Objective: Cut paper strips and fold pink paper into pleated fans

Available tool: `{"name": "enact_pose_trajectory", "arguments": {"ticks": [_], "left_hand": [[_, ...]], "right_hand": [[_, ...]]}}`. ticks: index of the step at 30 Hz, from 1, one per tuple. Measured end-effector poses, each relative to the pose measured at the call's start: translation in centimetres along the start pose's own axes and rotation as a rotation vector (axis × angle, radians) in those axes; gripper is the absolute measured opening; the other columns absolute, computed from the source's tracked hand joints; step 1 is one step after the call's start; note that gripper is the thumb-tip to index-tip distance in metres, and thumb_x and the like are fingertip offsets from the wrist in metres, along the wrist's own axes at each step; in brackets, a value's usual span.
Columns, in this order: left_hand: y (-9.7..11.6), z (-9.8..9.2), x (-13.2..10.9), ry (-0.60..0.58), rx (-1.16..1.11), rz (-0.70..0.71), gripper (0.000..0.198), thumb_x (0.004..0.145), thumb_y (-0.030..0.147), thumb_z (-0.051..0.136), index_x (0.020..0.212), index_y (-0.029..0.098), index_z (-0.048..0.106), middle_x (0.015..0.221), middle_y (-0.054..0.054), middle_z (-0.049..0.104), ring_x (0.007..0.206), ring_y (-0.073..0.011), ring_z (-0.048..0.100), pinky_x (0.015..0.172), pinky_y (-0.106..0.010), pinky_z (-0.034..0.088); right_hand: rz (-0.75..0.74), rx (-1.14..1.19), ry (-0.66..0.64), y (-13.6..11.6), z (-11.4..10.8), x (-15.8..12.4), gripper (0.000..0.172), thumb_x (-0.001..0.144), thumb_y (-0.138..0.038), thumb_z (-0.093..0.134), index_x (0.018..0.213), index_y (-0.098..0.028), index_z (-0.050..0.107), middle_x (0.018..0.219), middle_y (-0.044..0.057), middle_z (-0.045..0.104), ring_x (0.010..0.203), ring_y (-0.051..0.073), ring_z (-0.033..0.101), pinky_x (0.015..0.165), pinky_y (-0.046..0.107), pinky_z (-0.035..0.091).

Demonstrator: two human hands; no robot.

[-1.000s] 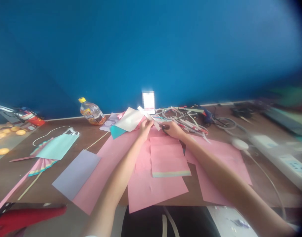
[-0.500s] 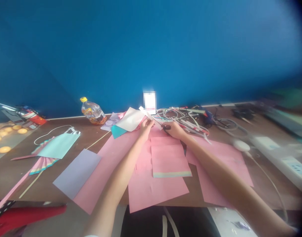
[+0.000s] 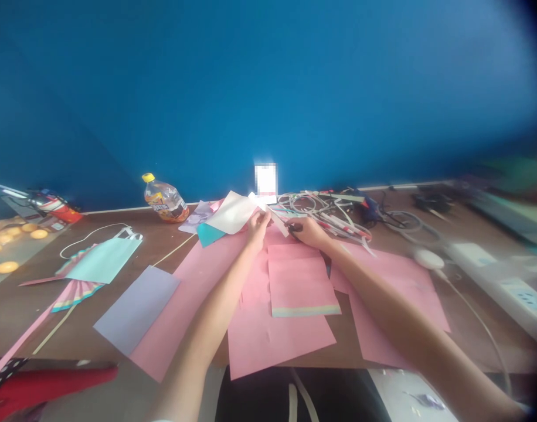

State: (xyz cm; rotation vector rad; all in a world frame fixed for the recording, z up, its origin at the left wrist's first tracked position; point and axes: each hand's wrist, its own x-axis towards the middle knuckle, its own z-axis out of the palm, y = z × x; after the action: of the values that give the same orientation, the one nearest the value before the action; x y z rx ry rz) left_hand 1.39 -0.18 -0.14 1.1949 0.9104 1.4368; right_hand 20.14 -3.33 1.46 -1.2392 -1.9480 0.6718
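My left hand is closed on a narrow white paper strip that rises toward the wall. My right hand is closed round the dark handles of a pair of scissors, whose blades meet the strip's lower end. Both hands are held above a pink folded sheet that lies on larger pink sheets. A white sheet and a teal one lie just left of my left hand.
A brown table holds a lilac sheet, a light-blue paper bag, a folded paper fan, a plastic bottle, tangled white cables and tools, and a power strip on the right. A red cloth lies at the lower left.
The hands have hardly moved; the strip has tilted a little and the scissors sit slightly nearer my left hand.
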Motion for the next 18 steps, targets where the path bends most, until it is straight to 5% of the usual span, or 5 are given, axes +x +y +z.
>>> {"name": "enact_pose_trajectory", "arguments": {"ticks": [18], "left_hand": [[-0.16,-0.01,0.34,-0.009,-0.049,-0.086,0.03,0.071,0.044,0.073,0.072,0.017,0.059,0.069,0.001,0.057,0.065,-0.01,0.059,0.071,-0.026,0.049]], "right_hand": [[0.016,-0.019,0.042,0.09,0.38,-0.01,0.032,0.072,-0.023,0.055,0.1,-0.016,0.072,0.068,0.002,0.065,0.06,0.015,0.053,0.059,0.025,0.039]]}}
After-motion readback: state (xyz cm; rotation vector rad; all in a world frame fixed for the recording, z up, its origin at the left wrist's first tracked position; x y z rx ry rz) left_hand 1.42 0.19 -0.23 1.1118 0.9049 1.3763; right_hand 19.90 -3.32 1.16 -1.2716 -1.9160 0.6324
